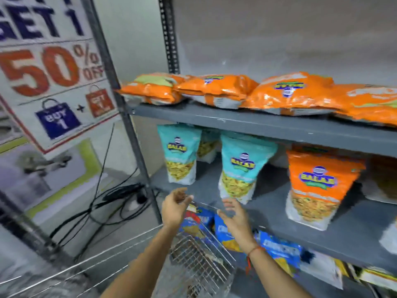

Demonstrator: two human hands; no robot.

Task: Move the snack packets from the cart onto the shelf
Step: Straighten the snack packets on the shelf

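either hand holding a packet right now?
No. The left hand and the right hand are both open and empty, held apart in front of the middle shelf.

Orange packets (217, 90) (teal below), grey shelf (257, 123)

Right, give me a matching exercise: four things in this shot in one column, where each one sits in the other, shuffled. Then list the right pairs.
Things:
1. flat orange packets
2. teal pouches
3. blue packets
4. 50% off poster

Places:
A. upright on the middle shelf
B. left of the rack's post
C. lying on the top shelf
D. low down, beyond the wire cart, under the open hands

Pairs: 1-C, 2-A, 3-D, 4-B
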